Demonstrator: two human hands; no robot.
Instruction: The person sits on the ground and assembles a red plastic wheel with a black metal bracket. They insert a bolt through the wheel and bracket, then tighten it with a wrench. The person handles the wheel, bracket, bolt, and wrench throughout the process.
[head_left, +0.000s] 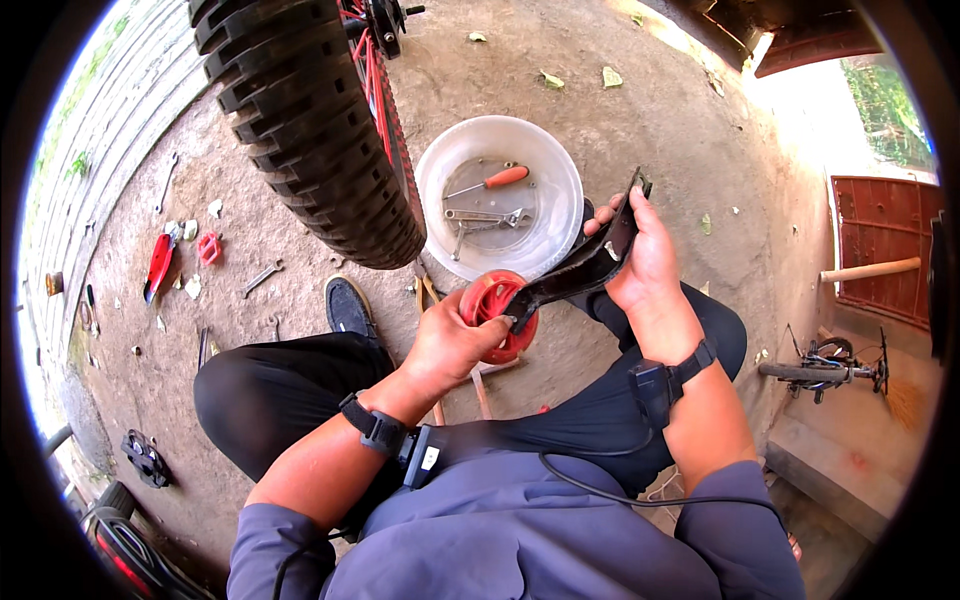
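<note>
A small red wheel (pixel 492 296) with a black bent bracket (pixel 585 268), looking like a bicycle training wheel, is held across my lap. My left hand (pixel 448 342) is closed at the wheel, its thumb pressing the bracket's lower end. Around the upper end of the bracket, the fingers of my right hand (pixel 648 250) are wrapped. Whether wheel and bracket are joined is hidden by my left hand. Just beyond them stands a round translucent tub (pixel 436 152), holding an orange-handled screwdriver (pixel 506 177), an adjustable wrench (pixel 515 217) and other metal tools.
A large knobby tire (pixel 310 130) with red spokes rises at the upper left, close to the tub. Wrenches, a red-and-black piece (pixel 160 262) and a red pedal (pixel 209 248) lie on the ground at left. A small bicycle (pixel 825 370) lies far right. A black cable (pixel 640 492) crosses my torso.
</note>
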